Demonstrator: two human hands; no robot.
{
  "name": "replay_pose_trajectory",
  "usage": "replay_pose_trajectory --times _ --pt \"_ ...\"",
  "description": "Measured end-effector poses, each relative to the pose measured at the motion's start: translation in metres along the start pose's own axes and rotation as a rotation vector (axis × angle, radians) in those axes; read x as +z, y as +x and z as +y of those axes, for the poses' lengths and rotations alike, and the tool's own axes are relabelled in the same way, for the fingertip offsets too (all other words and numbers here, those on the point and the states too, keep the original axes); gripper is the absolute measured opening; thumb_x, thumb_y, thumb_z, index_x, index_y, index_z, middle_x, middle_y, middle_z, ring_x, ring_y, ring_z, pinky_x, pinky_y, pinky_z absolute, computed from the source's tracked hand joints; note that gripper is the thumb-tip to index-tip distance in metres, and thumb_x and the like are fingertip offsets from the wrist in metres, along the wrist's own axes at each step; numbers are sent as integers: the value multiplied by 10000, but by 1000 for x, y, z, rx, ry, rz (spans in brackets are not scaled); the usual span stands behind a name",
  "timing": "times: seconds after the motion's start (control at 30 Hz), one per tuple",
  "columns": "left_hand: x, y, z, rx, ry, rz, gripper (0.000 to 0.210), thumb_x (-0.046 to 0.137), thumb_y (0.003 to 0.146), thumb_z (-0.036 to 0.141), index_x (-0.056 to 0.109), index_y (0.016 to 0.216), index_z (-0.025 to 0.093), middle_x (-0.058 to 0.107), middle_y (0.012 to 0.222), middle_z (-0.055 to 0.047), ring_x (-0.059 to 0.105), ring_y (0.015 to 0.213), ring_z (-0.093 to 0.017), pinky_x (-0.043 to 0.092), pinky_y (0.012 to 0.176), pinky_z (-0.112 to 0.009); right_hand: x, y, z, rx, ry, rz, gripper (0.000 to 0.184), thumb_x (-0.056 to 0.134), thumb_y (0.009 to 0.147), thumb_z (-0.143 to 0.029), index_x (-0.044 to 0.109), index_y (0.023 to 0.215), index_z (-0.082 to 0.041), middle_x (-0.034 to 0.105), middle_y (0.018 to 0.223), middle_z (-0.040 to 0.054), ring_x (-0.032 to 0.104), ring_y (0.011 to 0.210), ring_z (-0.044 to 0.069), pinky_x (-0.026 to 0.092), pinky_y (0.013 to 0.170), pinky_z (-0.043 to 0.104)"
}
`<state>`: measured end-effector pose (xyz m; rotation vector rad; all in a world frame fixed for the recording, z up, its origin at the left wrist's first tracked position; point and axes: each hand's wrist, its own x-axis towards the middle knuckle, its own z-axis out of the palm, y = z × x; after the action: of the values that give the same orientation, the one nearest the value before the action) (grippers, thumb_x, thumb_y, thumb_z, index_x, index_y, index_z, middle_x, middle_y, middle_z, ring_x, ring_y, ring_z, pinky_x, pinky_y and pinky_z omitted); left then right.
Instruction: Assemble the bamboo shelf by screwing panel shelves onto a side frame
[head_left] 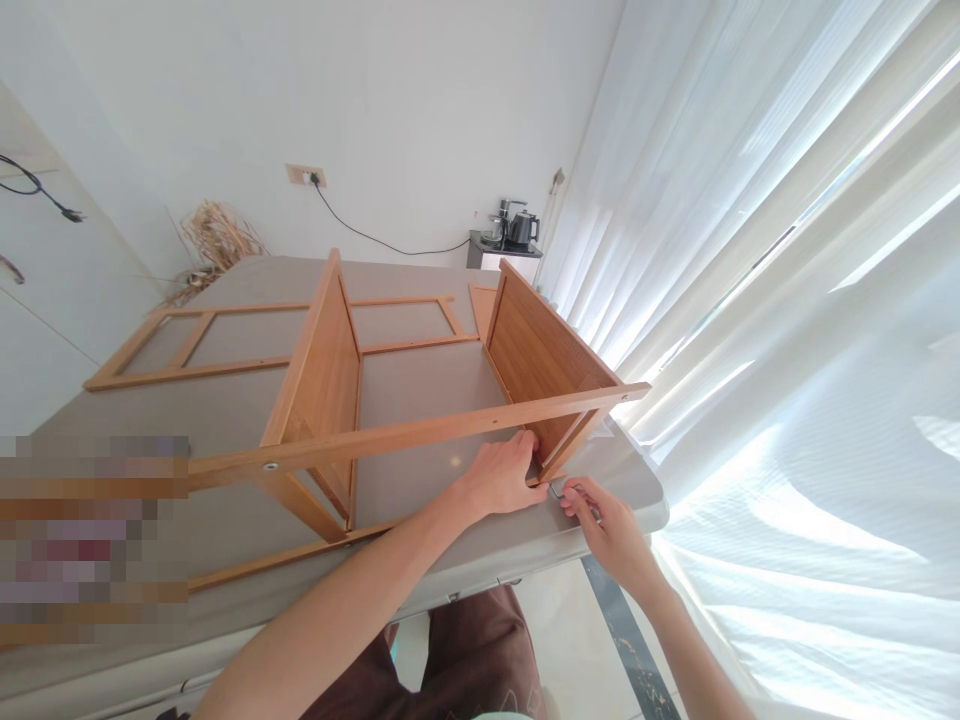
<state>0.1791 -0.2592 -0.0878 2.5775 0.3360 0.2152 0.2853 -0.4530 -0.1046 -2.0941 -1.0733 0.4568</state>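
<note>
A wooden shelf frame (420,432) lies on its side, with two upright slatted panels joined by long rails. My left hand (504,475) is closed around the frame's lower rail at the near right corner, beside the foot of the right panel (551,345). Some of its fingertips are hidden behind the wood. Just right of that corner, my right hand (600,512) pinches a thin metal hex key (556,491). The key's end points at the corner joint; whether it sits in a screw is too small to tell. The left panel (322,350) stands farther along the frame.
The frame rests on a grey-covered table (420,390). White curtains (787,250) hang close on the right. At the back, a dark kettle (523,228) stands on a small cabinet (504,252). Dried stalks (217,235) are at the far left, and the near left is blurred out.
</note>
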Motion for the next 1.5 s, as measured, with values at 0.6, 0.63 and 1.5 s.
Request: replay_pose_trajectory --times 0.6,0.63,1.5 --pt "2 1 -1 -2 16 10 420 658 788 504 476 1053 234 678 1100 -76 706 911 -314 516 694 -415 -1 -1 -1 6 -2 -18 340 393 1019 -546 578 996 -261 710 903 34 694 838 199 531 696 288" --pt "2 1 0 -3 21 9 421 659 787 508 477 1049 233 677 1098 -75 706 903 -315 515 687 -417 -2 -1 -1 8 -3 -23 340 387 1021 -544 575 999 -261 708 908 37 692 842 200 528 680 284" --pt "1 1 1 -8 86 -19 435 631 802 495 493 1101 212 687 1126 -83 707 946 -304 525 721 -388 3 2 4 24 39 26 353 422 1008 -565 594 998 -256 713 888 35 698 833 209 538 722 302"
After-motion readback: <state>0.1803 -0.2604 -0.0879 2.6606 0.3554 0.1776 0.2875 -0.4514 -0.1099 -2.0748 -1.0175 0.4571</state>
